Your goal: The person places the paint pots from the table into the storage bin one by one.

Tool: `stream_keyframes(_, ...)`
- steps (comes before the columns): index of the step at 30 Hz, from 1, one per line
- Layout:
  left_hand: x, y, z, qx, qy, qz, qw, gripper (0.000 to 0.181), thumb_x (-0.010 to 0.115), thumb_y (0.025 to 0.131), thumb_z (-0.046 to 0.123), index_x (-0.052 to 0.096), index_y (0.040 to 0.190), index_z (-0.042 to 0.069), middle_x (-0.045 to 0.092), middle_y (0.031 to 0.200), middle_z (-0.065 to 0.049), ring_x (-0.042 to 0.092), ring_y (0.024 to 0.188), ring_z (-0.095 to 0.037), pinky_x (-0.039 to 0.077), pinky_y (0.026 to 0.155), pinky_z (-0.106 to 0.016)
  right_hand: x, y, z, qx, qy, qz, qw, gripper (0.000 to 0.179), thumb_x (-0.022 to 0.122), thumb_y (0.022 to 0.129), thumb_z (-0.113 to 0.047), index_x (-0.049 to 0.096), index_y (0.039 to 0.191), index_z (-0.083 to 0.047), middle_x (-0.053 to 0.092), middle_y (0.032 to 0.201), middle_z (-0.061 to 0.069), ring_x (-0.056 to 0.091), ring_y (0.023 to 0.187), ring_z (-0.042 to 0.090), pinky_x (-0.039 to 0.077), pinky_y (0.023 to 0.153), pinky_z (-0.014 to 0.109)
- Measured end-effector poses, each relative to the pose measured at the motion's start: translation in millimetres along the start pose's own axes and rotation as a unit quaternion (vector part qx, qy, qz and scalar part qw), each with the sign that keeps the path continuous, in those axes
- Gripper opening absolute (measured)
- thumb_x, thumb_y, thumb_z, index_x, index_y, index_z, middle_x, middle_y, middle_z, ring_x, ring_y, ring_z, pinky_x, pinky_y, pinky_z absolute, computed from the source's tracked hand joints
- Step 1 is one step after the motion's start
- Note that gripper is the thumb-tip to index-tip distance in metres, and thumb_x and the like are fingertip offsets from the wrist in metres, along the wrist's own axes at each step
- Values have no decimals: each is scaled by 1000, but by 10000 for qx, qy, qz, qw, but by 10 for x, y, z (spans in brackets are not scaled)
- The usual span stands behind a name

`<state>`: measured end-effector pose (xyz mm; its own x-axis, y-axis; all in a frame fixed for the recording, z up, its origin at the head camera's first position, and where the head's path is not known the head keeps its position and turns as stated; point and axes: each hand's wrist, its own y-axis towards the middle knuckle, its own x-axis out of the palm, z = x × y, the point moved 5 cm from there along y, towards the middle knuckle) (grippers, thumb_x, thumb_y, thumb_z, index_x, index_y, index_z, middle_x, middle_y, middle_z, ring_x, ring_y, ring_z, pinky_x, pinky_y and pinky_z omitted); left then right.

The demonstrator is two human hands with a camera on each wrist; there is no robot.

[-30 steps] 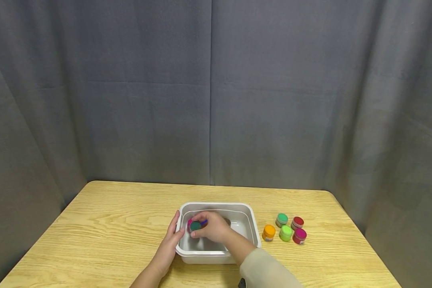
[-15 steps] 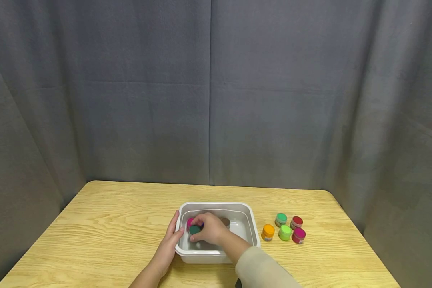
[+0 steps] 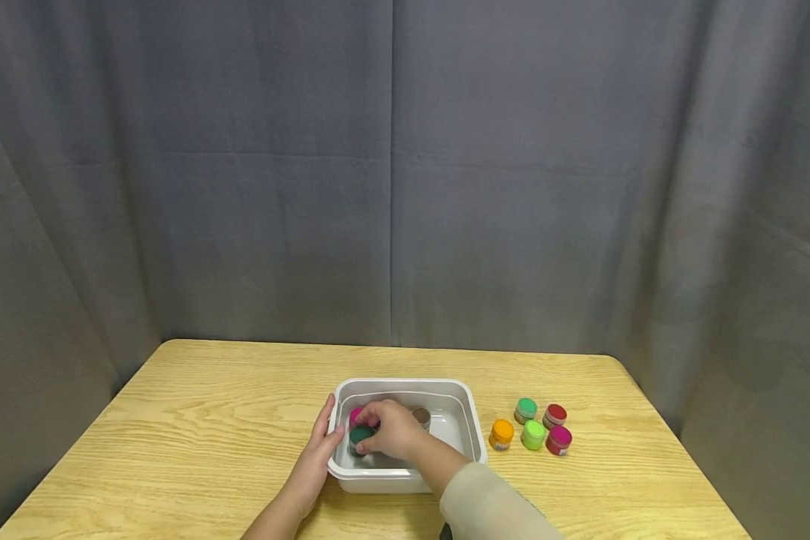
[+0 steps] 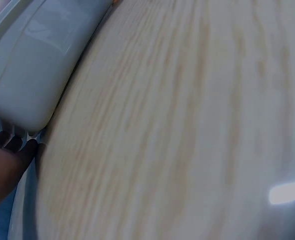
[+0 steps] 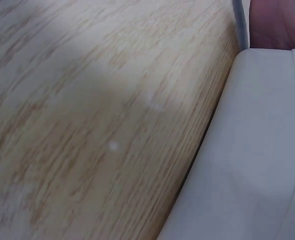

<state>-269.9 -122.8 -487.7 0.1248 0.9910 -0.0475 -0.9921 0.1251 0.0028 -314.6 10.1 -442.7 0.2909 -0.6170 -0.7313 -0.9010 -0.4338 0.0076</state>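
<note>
A white plastic tub sits on the table in the head view. My left hand holds its left side, thumb over the rim and fingers along the outside; the left wrist view shows these fingertips at the tub's wall. Reaching inside, my right hand pinches a small jar with a dark green lid near the tub's left wall. Behind that jar a magenta-lidded jar shows partly. A brown-lidded jar stands beyond my right hand. In the right wrist view the tub's outer wall hides the jars.
Right of the tub stand several small jars: orange, teal green, light green, red and magenta. The wooden table ends at a grey curtain behind and at both sides.
My right hand has brought the dark green-lidded jar lower and slightly left, toward the tub's left wall. The brown-lidded jar shows more fully. My left hand has kept its hold.
</note>
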Motion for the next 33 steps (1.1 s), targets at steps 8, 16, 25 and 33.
stream_keyframes(8, 5, 1, -15, 1, 1, 24, 10000, 63, 37, 104, 31, 7, 159, 23, 0, 166, -16, -3, 151, -43, 1, 118, -67, -45, -14, 31, -94, 310, -15, 9995, 34, 86, 73, -13, 71, 102, -8, 67, 98, 6, 61, 93, 19, 51, 85, 33)
stream_keyframes(16, 7, 0, -15, -14, 36, 62, 10000, 63, 37, 104, 30, 7, 159, 23, 1, 166, -16, -1, 151, -44, 0, 116, -69, -178, -68, 98, -130, 784, 184, 9967, 39, 83, 75, -10, 69, 110, -2, 67, 102, 13, 61, 89, 23, 50, 71, 25)
stream_keyframes(25, 5, 1, -9, -38, 65, 137, 9999, 63, 38, 104, 28, 9, 159, 23, 3, 166, -17, -1, 151, -45, 0, 116, -70, -339, -160, 186, -118, 1468, 325, 9886, 39, 80, 78, -6, 65, 113, 2, 66, 107, 23, 60, 85, 14, 52, 69, 21)
stream_keyframes(33, 3, 2, 4, -66, 64, 192, 9998, 63, 38, 104, 27, 9, 159, 22, 3, 166, -17, -1, 151, -45, 0, 116, -70, -491, -254, 219, -84, 1782, 357, 9833, 41, 77, 83, -9, 62, 119, 4, 63, 113, 26, 60, 90, 16, 55, 67, 25)
